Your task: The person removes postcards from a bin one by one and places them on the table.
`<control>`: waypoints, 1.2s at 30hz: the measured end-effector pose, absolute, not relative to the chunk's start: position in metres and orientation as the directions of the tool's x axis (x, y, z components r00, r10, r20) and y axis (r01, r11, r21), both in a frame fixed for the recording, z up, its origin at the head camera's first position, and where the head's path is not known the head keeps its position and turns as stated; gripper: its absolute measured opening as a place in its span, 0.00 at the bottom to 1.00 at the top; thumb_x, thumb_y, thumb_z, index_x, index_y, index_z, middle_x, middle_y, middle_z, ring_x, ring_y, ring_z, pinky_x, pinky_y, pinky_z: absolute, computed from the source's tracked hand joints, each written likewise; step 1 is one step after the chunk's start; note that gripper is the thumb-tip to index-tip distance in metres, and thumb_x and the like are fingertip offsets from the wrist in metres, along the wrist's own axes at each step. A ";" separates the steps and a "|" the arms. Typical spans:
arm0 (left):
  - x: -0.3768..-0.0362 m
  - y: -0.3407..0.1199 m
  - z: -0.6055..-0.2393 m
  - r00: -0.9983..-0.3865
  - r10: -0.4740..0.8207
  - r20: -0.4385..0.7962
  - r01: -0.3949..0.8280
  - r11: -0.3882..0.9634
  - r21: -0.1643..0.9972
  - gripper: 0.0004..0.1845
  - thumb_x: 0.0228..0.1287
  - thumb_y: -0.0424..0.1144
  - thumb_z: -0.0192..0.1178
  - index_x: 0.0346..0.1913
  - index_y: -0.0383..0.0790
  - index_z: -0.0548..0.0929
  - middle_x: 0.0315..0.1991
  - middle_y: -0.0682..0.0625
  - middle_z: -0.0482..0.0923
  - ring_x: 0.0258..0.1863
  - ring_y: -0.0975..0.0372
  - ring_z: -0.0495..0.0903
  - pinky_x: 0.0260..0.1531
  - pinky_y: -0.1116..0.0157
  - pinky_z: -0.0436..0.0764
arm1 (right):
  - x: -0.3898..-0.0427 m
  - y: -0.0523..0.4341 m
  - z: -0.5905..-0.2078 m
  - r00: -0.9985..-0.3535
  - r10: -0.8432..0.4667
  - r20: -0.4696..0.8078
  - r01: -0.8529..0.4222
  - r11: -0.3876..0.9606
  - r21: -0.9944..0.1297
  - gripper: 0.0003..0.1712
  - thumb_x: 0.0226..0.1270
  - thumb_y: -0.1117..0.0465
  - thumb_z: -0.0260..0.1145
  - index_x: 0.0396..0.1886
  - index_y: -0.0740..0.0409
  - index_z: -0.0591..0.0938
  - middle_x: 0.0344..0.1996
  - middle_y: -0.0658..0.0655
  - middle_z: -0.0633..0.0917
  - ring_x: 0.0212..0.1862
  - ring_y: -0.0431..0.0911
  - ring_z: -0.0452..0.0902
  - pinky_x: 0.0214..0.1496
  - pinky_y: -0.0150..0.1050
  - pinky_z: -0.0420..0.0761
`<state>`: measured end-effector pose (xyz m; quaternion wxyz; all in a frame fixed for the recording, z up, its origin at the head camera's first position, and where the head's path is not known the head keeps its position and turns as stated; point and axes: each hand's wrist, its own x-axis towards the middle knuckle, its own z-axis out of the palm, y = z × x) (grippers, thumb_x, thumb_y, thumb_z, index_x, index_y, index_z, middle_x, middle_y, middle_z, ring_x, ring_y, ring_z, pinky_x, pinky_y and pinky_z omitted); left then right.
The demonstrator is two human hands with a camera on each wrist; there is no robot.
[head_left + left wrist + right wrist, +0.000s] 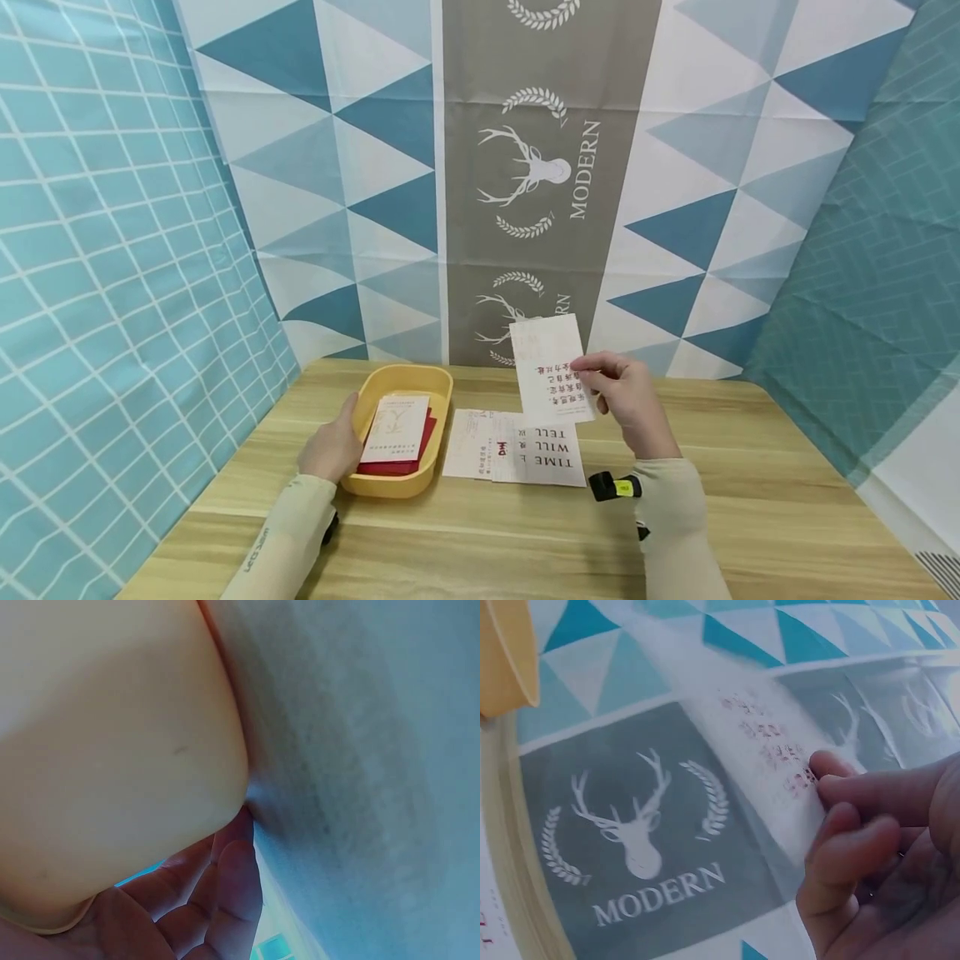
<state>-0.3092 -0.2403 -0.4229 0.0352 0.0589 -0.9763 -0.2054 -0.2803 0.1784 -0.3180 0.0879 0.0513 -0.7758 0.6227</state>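
At a wooden table (750, 500), a person's left hand (330, 450) rests open-fingered against the yellow tray (442, 392) at ten o'clock, apparently only touching its wall. The right hand (630, 400) pinches a white card (551, 367) upright at twelve o'clock above the spread cards (517, 450), before the deer-print backdrop (540, 167).

A wooden table (787, 500) with pale grain fills the lower part of the head view; behind it hangs a patterned cloth (337, 167) of blue, grey and white triangles; down its middle runs a grey band (551, 100) printed with white deer heads, leaf wreaths and the word MODERN; on either side stand teal walls (97, 292) crossed by thin white lines.
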 end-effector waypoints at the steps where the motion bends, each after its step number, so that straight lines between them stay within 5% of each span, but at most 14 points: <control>1: -0.309 -0.240 -0.422 -0.991 -0.128 0.043 -0.100 0.908 0.406 0.42 0.66 0.31 0.48 0.81 0.45 0.47 0.52 0.25 0.80 0.36 0.43 0.84 0.28 0.48 0.80 | -0.279 0.181 -0.316 -0.978 0.027 0.207 -0.196 0.217 -0.956 0.12 0.74 0.66 0.62 0.51 0.68 0.84 0.40 0.52 0.84 0.28 0.41 0.71 0.25 0.32 0.73; 15: -0.311 -0.242 -0.422 -0.991 -0.127 0.039 -0.099 0.902 0.419 0.42 0.65 0.31 0.47 0.81 0.46 0.47 0.47 0.27 0.82 0.29 0.48 0.80 0.22 0.54 0.76 | -0.283 0.212 -0.325 -0.989 0.007 0.149 -0.143 0.242 -0.960 0.11 0.75 0.69 0.57 0.52 0.68 0.77 0.33 0.52 0.81 0.22 0.41 0.72 0.25 0.34 0.79; 26: -0.310 -0.242 -0.424 -0.992 -0.124 0.032 -0.099 0.901 0.423 0.41 0.67 0.31 0.46 0.81 0.46 0.47 0.46 0.27 0.82 0.29 0.48 0.80 0.22 0.54 0.76 | -0.311 0.221 -0.386 -0.995 -0.008 -0.095 0.085 0.383 -0.920 0.11 0.72 0.69 0.55 0.49 0.68 0.78 0.31 0.56 0.78 0.23 0.45 0.72 0.26 0.38 0.78; 36: -0.311 -0.241 -0.424 -0.990 -0.135 0.036 -0.108 0.903 0.417 0.40 0.67 0.32 0.47 0.81 0.46 0.48 0.52 0.25 0.81 0.38 0.42 0.84 0.27 0.49 0.79 | -0.318 0.223 -0.413 -0.991 -0.037 -0.132 0.104 0.422 -0.900 0.10 0.64 0.73 0.56 0.44 0.69 0.79 0.27 0.57 0.80 0.21 0.45 0.72 0.23 0.38 0.75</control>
